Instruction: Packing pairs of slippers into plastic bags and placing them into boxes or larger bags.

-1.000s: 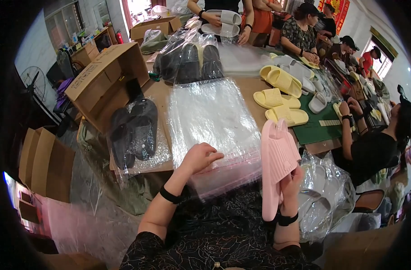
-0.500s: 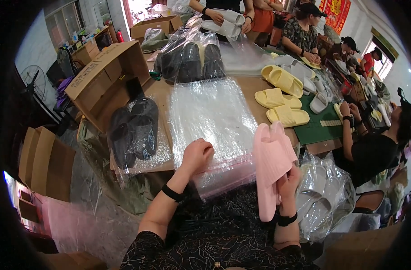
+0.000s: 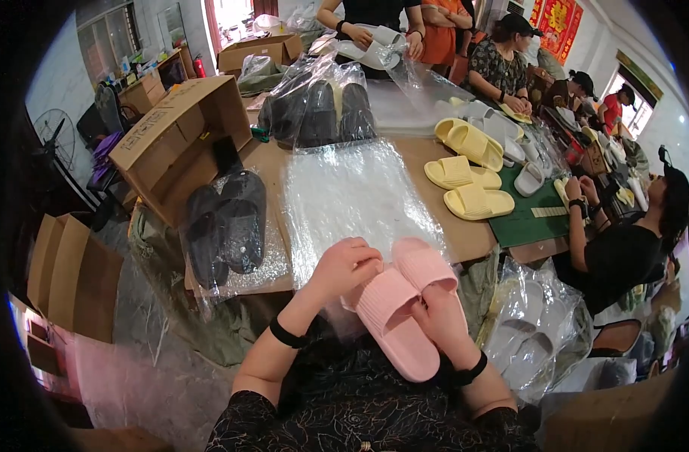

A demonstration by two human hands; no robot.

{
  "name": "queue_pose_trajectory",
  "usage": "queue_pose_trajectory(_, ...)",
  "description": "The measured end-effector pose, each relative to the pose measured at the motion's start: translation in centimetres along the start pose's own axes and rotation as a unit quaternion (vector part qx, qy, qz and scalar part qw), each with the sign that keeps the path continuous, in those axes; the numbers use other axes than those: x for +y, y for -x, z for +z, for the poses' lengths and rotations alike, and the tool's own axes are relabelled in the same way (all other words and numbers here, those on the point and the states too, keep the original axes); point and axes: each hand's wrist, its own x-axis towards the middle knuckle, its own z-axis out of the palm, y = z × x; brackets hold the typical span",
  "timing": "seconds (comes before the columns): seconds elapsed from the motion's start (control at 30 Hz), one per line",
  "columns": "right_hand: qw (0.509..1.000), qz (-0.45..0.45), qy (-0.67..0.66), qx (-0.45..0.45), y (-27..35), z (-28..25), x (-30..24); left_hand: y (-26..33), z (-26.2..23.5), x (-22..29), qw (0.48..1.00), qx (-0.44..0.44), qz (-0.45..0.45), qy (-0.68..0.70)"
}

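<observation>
A pair of pink slippers (image 3: pixel 396 300) is held side by side over the front edge of a stack of clear plastic bags (image 3: pixel 352 196), toes pointing away from me. My right hand (image 3: pixel 444 320) grips the pair, its fingers at the strap openings. My left hand (image 3: pixel 343 270) is at the toe of the left slipper with its fingers bent together. What those fingers pinch, perhaps bag film, is hidden. Thin plastic shows under that hand, beside the slipper.
Left of the bags lie dark slippers in plastic (image 3: pixel 228 226), by an open carton (image 3: pixel 179 143). More bagged dark slippers (image 3: pixel 318 109) stand behind. Yellow slippers (image 3: pixel 476 200) and a green mat (image 3: pixel 537 218) are at right, bagged grey slippers (image 3: pixel 537 324) below. Several co-workers surround the table.
My right hand has brought the pink slippers leftward over the front of the bags and turned them flatter, toes away. My left hand has moved slightly right, up to the slipper's toe.
</observation>
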Motion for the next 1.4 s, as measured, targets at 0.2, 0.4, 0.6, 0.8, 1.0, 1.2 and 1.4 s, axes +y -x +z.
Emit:
queue_pose_trajectory(0.2,0.999,-0.002,-0.005,0.046,-4.2,3.6,1.3,0.3,-0.2,3.0,0.989,-0.018,0.142,-0.024)
queue_pose_trajectory(0.4,0.998,0.021,0.005,0.054,-11.6,6.8,0.5,1.6,-1.7,4.0,0.983,-0.051,0.175,0.028)
queue_pose_trajectory(0.6,0.988,0.082,-0.067,0.111,-15.9,10.8,1.4,3.8,-3.7,3.6,0.99,-0.081,0.115,-0.005)
queue_pose_trajectory(0.8,0.98,-0.151,-0.039,0.122,-6.7,8.4,-0.2,2.9,-4.6,1.2,0.997,-0.042,-0.067,-0.004)
queue_pose_trajectory(1.0,0.892,0.038,-0.433,-0.128,-1.9,-3.1,-1.6,-3.0,-1.9,-2.3,0.979,0.101,-0.143,-0.109)
queue_pose_trajectory(1.2,0.969,0.105,-0.139,0.174,-6.1,3.7,8.4,-8.7,3.6,-3.3,0.936,0.073,-0.21,-0.271)
queue_pose_trajectory(1.4,0.977,0.168,-0.056,0.122,-5.6,5.3,6.3,-10.1,7.3,-5.4,0.899,0.117,-0.251,-0.338)
